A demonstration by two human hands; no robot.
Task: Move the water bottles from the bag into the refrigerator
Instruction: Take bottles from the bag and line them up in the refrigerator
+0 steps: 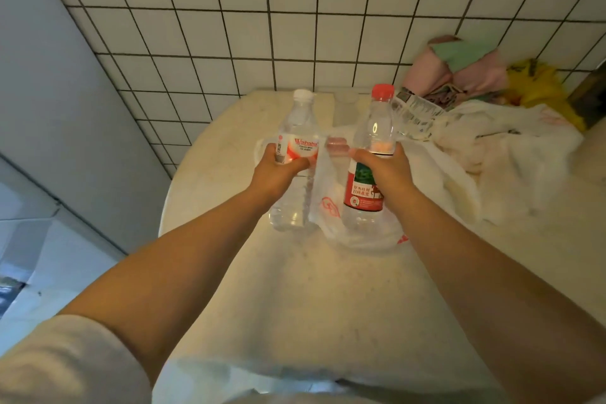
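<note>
Bottles first: my left hand (277, 167) grips the white-capped bottle (296, 141) around its red-and-white label, fingers curled round the front, and my right hand (382, 169) grips the red-capped bottle (370, 154) just above its red-and-green label. Both stand upright, side by side but apart, over the pale counter (295, 289).

Taking the thin plastic bag (331, 203) as my landmark: it lies crumpled on the counter between the two bottles and under the red-capped one, whose base sits in or just over its folds (I cannot tell whether the base touches down). The white-capped bottle is just left of the bag, outside it. Behind the bag and to its right a third bottle (414, 113) lies on its side, its printed label up, resting against a heap of white cloth (492, 154). Directly behind the bag, near the tiled wall (229, 26), stands a clear cup (346, 106). Far right of the bag, against the wall, sit a pink-and-green bundle (459, 65) and something yellow (537, 85).
</note>
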